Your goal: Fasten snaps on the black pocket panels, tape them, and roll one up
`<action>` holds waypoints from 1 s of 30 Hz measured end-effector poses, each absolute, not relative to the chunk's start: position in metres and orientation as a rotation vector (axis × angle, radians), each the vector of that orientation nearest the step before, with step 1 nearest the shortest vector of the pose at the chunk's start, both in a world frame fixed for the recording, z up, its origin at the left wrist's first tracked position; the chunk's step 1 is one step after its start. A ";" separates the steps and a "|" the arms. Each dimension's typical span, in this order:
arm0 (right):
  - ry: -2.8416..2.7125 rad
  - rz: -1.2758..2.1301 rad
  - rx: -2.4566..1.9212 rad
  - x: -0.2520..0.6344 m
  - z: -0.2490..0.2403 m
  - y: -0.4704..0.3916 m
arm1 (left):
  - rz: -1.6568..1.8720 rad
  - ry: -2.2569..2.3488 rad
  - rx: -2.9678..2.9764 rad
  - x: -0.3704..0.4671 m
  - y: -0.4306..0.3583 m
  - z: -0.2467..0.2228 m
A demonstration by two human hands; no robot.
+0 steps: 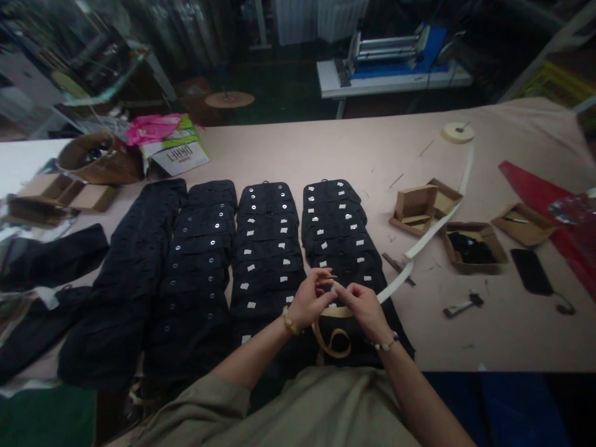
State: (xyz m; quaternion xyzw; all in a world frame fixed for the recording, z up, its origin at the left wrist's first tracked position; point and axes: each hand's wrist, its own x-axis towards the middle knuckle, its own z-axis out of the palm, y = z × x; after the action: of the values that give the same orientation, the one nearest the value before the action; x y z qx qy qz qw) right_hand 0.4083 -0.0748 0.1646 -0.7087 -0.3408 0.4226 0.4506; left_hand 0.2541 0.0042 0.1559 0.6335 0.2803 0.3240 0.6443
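- Two bare hands are seen in the head view, brought together over the nearer part of the rightmost row of black fabric pieces [376, 264].
- By the right hand [370, 310], a long pale tape [437, 231] is grasped, with thumb and forefinger pinched near its end.
- The left hand [307, 302] is held half curled, its fingertips set against those of the right; whether anything is gripped by it cannot be told.
- A yellowish loop [343, 354] is hung in a curl below the hands, against the black fabric.
- The tape is stretched from a roll [451, 131] near the far edge of the table [288, 152], past an open carton [416, 205], to the right hand.
- Black fabric is laid in overlapping rows; small white labels [251, 305] are spread in pairs over the two right-hand rows, while metal eyelets [212, 243] are shown on the row next to them on the left.
- A box of black items [472, 248], a dark flat object [531, 272] and a small tool [460, 307] are placed to the right.
- At the far left, a round brown container [123, 164] is stood beside a printed box [184, 160], on which something pink [153, 128] is rested.
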 end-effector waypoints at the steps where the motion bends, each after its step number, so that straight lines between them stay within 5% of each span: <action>1: -0.884 1.035 -1.776 0.408 0.166 -0.075 | 0.699 0.599 1.336 0.256 0.006 0.154; 5: -1.121 1.033 -1.787 0.408 0.166 -0.075 | 0.637 0.597 1.278 0.260 0.014 0.154; 14: -1.507 0.784 -2.038 0.404 0.168 -0.042 | 0.441 0.719 2.235 0.262 0.045 0.160; 19: -0.624 1.097 -1.832 0.427 0.140 -0.008 | 0.518 0.493 2.184 0.276 0.072 0.148; 24: -0.263 1.050 -1.757 0.452 0.121 0.004 | 1.013 1.183 1.461 0.300 0.205 0.121; 30: -0.233 1.204 -1.722 0.451 0.105 -0.014 | 1.044 1.627 1.336 0.307 0.347 0.078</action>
State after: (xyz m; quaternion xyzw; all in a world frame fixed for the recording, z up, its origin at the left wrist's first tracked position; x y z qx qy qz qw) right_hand 0.4515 -0.0142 0.1048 -0.7093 -0.0958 0.4960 0.4916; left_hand 0.3069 0.3467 0.0782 0.5245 0.6390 0.4098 0.3856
